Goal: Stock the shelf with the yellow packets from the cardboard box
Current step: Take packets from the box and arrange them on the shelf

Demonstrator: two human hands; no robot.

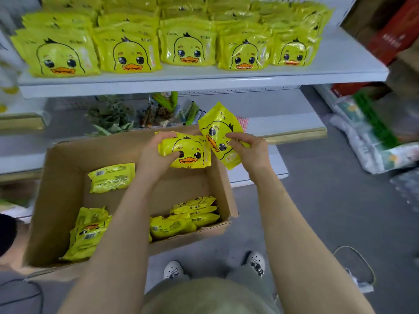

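My left hand point(156, 152) grips a yellow duck-face packet point(190, 151) above the far side of the open cardboard box point(61, 177). My right hand point(248, 148) holds a second yellow packet point(217, 130), tilted, just to the right of the first. Several more yellow packets point(112, 177) lie in the box, one at the back left and piles at the front left point(88, 232) and front right point(192, 217). The white shelf point(204, 75) above carries rows of the same duck packets point(188, 48) standing face out.
The shelf's right end point(353, 57) is bare. A lower shelf point(290, 125) behind the box holds green and mixed goods point(136, 114). Bagged goods point(374, 137) lie on the grey floor at right, red boxes point(394, 32) above them. My shoes point(173, 269) stand below the box.
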